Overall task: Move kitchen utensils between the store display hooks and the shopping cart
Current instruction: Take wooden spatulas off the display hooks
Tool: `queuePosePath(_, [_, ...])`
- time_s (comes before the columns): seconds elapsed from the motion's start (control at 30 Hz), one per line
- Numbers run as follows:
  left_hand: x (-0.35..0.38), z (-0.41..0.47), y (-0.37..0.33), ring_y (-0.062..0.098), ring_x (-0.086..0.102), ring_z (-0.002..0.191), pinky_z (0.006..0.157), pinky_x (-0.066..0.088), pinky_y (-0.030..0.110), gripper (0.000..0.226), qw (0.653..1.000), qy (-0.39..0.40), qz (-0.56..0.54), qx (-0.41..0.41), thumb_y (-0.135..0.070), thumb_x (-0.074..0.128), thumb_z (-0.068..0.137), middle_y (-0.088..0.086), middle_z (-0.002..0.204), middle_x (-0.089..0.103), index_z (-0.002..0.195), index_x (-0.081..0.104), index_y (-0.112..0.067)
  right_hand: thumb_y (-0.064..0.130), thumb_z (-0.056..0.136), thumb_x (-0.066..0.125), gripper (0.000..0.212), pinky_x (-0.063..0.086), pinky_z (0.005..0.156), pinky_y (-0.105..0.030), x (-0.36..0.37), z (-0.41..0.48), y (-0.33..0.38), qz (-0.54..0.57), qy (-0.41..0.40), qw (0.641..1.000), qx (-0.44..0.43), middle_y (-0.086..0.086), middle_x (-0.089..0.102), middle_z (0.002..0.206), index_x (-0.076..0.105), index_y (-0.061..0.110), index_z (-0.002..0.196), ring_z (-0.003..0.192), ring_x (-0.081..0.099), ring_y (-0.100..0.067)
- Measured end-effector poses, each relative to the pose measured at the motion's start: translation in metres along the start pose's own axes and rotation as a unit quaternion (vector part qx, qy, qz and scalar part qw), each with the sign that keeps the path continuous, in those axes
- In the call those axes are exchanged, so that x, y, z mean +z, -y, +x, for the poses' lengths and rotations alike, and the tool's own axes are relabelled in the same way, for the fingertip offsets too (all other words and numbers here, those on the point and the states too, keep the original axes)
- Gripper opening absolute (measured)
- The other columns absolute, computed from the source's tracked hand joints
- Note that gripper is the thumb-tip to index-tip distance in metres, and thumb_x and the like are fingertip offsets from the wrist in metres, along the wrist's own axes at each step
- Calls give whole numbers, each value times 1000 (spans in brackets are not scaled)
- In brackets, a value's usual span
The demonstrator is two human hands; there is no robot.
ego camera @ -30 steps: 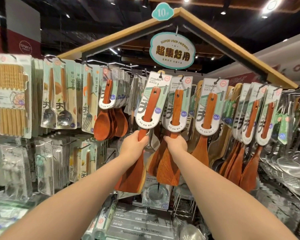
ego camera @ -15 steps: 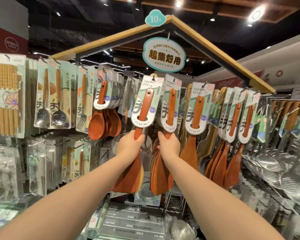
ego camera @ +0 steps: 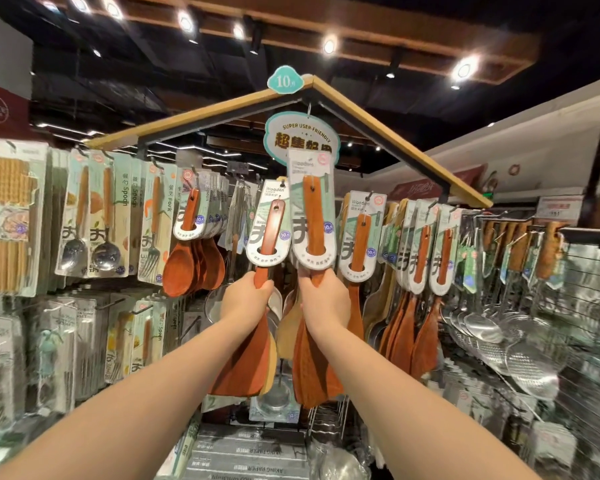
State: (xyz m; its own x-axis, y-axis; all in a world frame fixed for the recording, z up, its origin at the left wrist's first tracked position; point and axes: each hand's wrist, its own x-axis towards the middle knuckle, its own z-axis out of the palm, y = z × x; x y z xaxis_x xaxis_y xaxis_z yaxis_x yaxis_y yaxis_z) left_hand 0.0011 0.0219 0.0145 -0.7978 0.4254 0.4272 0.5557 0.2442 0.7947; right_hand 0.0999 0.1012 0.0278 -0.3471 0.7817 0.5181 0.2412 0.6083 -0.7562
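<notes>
Store aisle, dark ceiling with spotlights, carded utensils (ego camera: 94, 220) hanging all round. Landmark: teal oval hanging sign (ego camera: 300, 133).

Change: our right hand (ego camera: 324, 299), fingers clenched round the neck of a red-brown wooden spatula on a white-green card (ego camera: 313, 216), has pushed it up. Card top now overlaps the sign's lower edge; half a second ago it hung level with its neighbour. We judge it's clear of its hook, but that hook is hidden behind the card.

Our left hand (ego camera: 245, 301) grips the matching spatula (ego camera: 271, 230) below-left of the sign, card still on its black hook (ego camera: 283, 183).

Meaning: right one is coming off the display. Cart not in view; next we'd pull back and down.
</notes>
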Motion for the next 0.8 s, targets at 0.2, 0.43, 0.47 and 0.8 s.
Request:
queuePosePath(0.2, [-4, -1, -2, 31, 61, 89, 72, 43, 34, 22, 1000, 4, 30, 3, -33, 46, 92, 12, 92, 67, 85, 53, -13, 57, 84, 50, 40, 56, 76, -37, -12, -5, 6, 90, -6, 996, 20, 0, 68, 90, 60, 21, 94, 80, 68, -23])
queuePosePath(0.43, [7, 5, 1, 34, 58, 99, 76, 41, 35, 33, 998, 19, 60, 16, -33, 42, 97, 17, 107, 64, 112, 50, -5, 14, 85, 59, 7, 47, 60, -28, -12, 0, -20, 210, 113, 955, 175, -1, 62, 71, 65, 13, 89, 53, 55, -14])
queuePosePath(0.47, [10, 5, 1, 35, 57, 100, 74, 39, 34, 34, 997, 15, 72, 17, -33, 40, 98, 19, 108, 63, 116, 46, -5, 12, 85, 58, 9, 47, 60, -28, -10, 4, -22, 226, 108, 951, 180, 0, 62, 73, 66, 14, 91, 54, 54, -14])
queuePosePath(0.8, [13, 6, 11, 31, 61, 86, 68, 43, 36, 24, 997, -52, 19, 57, -31, 44, 97, 11, 92, 65, 104, 49, -9, 23, 88, 64, 8, 48, 59, -24, 13, 8, -22, 290, 66, 943, 152, 6, 61, 72, 62, 20, 81, 56, 57, -9])
